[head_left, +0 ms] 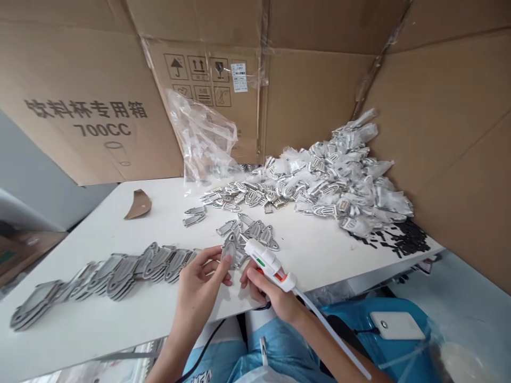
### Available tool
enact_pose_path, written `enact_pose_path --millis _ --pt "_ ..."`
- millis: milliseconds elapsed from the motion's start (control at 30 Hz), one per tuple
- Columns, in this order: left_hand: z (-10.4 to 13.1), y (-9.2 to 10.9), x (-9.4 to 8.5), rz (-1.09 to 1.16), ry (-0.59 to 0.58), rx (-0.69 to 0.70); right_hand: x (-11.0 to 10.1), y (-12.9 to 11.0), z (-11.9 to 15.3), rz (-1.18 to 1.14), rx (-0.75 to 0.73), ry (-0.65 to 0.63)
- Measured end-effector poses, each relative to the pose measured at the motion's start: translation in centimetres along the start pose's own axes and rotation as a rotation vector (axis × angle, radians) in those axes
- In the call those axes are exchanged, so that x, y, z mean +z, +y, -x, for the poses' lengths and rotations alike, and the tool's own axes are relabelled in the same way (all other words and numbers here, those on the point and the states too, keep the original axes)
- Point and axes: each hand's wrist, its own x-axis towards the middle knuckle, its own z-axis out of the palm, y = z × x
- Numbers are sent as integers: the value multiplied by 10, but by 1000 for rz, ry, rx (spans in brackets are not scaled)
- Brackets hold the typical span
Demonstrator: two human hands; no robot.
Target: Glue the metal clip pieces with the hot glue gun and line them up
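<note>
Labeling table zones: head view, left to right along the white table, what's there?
Overlapping row of grey metal pieces → left hand → glue gun in right hand → heap of bagged pieces → black bits.

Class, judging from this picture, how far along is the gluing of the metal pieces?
Done: a long overlapped row of grey pieces on the table. In hand: left hand holds one piece; right hand aims the glue gun. Left: loose pieces and a bagged heap.

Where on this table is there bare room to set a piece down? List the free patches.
Free: the table between the cardboard scrap and the overlapped row of grey pieces; also the near edge below that row. Crowded: the bagged heap and loose pieces around both hands.
</note>
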Motion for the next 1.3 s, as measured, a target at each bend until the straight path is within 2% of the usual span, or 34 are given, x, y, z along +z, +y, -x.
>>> enact_pose_path --millis 267,467,700,900,1300 --pt "10 5 -3 53 56 69 3 0 2 113 86 -40" --pt "15 9 -2 126 58 72 2 2 2 127 84 -70" --pt "21 18 -1 173 53 51 -1 10 4 126 101 -21" --pt "26 25 -1 157 56 56 -3 15 5 161 81 -5" --pt "27 23 -1 97 85 111 -3 16 6 158 79 -12"
